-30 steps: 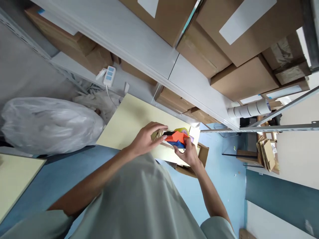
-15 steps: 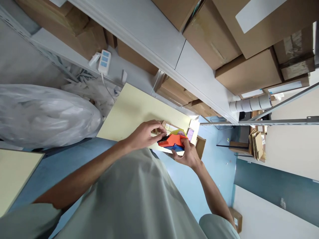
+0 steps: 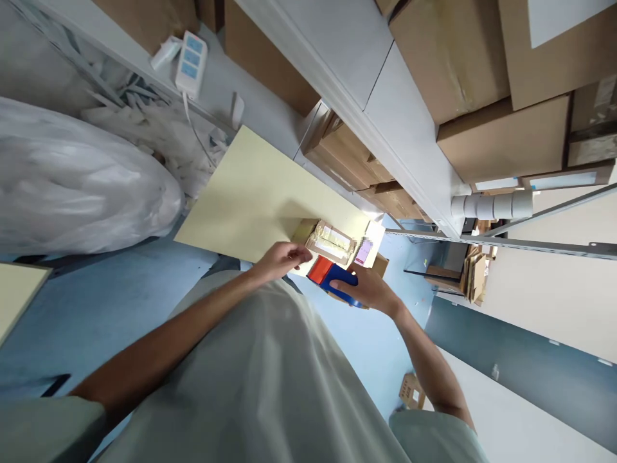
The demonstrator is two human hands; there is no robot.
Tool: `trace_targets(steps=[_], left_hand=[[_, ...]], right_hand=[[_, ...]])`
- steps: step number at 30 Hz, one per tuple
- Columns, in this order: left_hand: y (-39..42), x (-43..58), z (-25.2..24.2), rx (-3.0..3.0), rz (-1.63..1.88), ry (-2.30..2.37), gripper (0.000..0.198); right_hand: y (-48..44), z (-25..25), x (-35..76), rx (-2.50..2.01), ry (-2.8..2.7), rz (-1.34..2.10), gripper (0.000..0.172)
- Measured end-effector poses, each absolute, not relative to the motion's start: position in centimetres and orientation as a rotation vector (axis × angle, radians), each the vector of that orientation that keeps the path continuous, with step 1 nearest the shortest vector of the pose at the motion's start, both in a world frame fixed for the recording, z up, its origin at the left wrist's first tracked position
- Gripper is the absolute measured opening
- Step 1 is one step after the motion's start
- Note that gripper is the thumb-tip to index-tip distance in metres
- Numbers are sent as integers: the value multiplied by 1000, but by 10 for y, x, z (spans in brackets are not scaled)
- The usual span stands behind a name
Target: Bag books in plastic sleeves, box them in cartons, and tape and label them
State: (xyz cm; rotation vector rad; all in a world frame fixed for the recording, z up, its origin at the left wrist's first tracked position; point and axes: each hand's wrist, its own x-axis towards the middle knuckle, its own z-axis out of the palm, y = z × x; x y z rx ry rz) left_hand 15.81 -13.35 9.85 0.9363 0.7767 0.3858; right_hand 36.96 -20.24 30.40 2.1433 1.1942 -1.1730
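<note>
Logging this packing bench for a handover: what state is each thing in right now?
Tape dispenser: gripped in right hand, at the table edge.
Parcel: taped shut, lying flat on the table.
Left hand: curled beside the parcel; grip unclear.
Phone: face up, screen lit.
Bag: bulging full.

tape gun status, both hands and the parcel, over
Right hand gripping tape gun at table near edge. Left hand by parcel, contact unclear. Phone beside parcel.
</note>
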Motion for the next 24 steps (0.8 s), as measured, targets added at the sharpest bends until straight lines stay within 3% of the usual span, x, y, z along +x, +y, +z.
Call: trace_targets(steps=[8,18,24], left_hand=[[-87,150,36,806,420,972,49],[-95,218,-14,639,446,1001,45],[-106,240,-25,762,417,1103,26]], right_hand=[[-156,347,415,2095,1131,-1028,52],[-116,335,405,2145,1033,-1033,55],[-111,328,400,2089,1110,-950,56]])
